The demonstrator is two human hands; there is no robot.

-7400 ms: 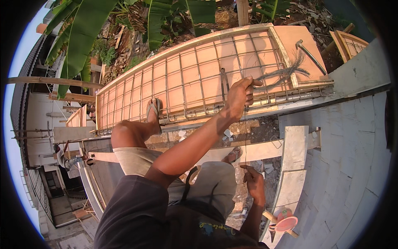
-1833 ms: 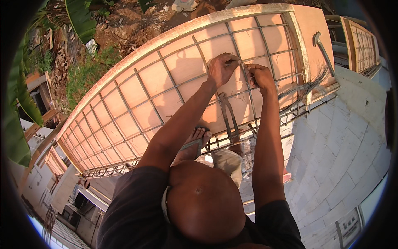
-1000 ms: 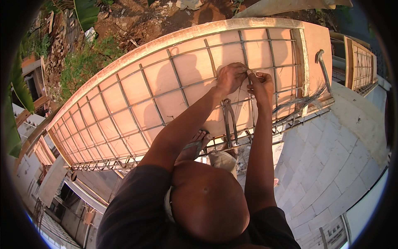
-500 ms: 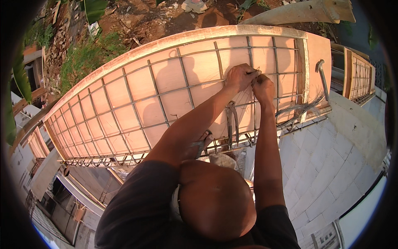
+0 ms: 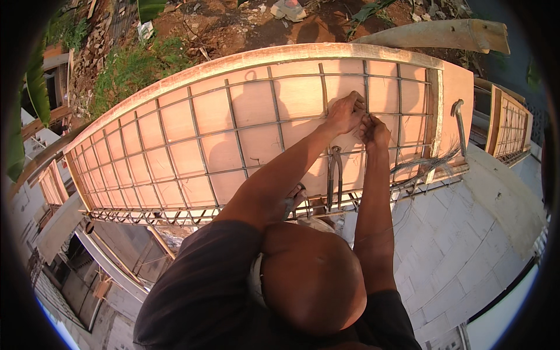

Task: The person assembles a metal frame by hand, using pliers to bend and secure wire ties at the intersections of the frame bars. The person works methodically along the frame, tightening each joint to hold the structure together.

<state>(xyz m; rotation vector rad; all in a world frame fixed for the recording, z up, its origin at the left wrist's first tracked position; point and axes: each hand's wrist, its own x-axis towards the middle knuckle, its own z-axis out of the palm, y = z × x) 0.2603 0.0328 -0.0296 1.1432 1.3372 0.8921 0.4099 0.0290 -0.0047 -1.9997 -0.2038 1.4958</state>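
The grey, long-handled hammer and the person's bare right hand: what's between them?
In the head view, brown-grey steel rods over pinkish board, then a pale wooden crosspiece, lie between the right hand and the hammer.

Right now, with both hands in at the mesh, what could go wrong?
The left hand and right hand are bare and close together at the steel mesh, so metal could scrape a finger.
The pincers lie between the forearms, handles toward the near edge of the wooden form; a bump might knock them off.
Loose ends of the wire bundle spread by the hammer, so a tug might shift it.
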